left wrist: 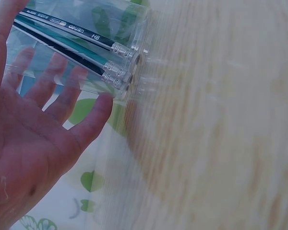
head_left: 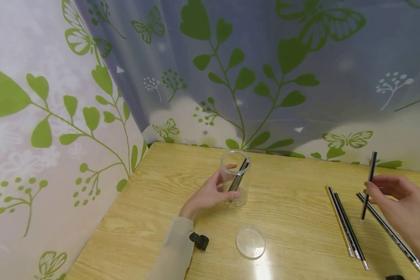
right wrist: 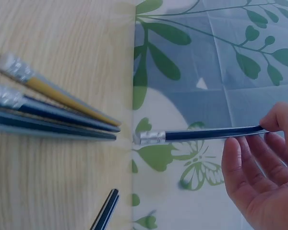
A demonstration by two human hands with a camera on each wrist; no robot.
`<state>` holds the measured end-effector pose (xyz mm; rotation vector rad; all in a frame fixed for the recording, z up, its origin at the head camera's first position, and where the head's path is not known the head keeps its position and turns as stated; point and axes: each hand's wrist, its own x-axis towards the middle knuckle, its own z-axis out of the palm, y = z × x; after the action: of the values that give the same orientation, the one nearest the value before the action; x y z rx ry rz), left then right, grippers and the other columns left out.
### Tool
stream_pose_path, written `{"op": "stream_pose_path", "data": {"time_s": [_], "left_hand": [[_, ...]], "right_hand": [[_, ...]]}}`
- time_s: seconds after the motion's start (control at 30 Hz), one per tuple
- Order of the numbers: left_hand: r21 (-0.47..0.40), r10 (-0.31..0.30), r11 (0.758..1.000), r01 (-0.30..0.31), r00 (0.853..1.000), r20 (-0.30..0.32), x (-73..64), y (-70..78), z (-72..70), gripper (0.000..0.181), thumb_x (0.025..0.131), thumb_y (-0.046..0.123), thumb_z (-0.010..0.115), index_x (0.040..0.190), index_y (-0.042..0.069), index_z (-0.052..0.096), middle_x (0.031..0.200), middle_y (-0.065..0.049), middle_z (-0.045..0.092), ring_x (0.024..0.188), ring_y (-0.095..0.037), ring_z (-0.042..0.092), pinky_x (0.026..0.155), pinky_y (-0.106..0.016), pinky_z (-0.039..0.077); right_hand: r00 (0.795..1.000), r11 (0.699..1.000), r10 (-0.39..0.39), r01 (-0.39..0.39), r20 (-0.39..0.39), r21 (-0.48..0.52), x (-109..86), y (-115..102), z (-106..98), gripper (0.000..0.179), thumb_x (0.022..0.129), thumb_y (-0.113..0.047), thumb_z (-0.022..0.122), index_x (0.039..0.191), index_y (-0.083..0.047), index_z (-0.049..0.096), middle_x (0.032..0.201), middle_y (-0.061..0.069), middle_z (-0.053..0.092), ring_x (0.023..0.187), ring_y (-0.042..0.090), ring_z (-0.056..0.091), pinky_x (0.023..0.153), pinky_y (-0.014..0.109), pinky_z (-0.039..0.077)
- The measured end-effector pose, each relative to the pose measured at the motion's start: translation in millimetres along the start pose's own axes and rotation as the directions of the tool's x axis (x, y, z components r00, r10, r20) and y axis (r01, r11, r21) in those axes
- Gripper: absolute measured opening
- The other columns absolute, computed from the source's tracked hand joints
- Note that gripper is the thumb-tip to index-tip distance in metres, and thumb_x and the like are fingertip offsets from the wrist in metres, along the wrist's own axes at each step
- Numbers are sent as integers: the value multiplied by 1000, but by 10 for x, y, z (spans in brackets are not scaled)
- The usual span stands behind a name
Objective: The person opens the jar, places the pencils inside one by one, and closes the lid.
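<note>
A clear plastic jar [head_left: 235, 155] stands upright on the table, with several dark pencils [head_left: 244, 167] leaning inside it. My left hand [head_left: 210, 190] holds the jar from the left side, thumb in front and fingers behind. In the left wrist view, the metal-banded eraser ends [left wrist: 117, 81] rest at the jar's base. Off to the right, my right hand [head_left: 402, 198] pinches a dark striped pencil [head_left: 372, 165] between thumb and fingers. That pencil is nearly upright, its eraser end [right wrist: 151, 138] down and close over the table.
Left of my right hand lies a group of pencils [head_left: 350, 229], one of them yellow [right wrist: 72, 98]. More dark pencils [head_left: 392, 231] lie beneath that hand. A round clear lid [head_left: 251, 242] lies in front of the jar. Patterned curtains [head_left: 210, 116] border the wooden table [head_left: 287, 202].
</note>
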<state>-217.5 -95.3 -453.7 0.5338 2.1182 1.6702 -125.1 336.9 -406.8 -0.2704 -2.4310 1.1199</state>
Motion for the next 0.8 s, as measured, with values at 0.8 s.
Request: {"op": "stream_pose_path", "data": {"time_s": [0.8], "left_hand": [[2,-7,1000,7,1000,9,1,1,-6,80,89,32,82,148,59,35,154,0,47,136,-35,55,96,-43,57]], "right_hand": [[991,961,-27,62,-132,270,67,-430,172,38,88,12,68,118,-11,64,94,-19,66,73,-9,66,61,9,55]]}}
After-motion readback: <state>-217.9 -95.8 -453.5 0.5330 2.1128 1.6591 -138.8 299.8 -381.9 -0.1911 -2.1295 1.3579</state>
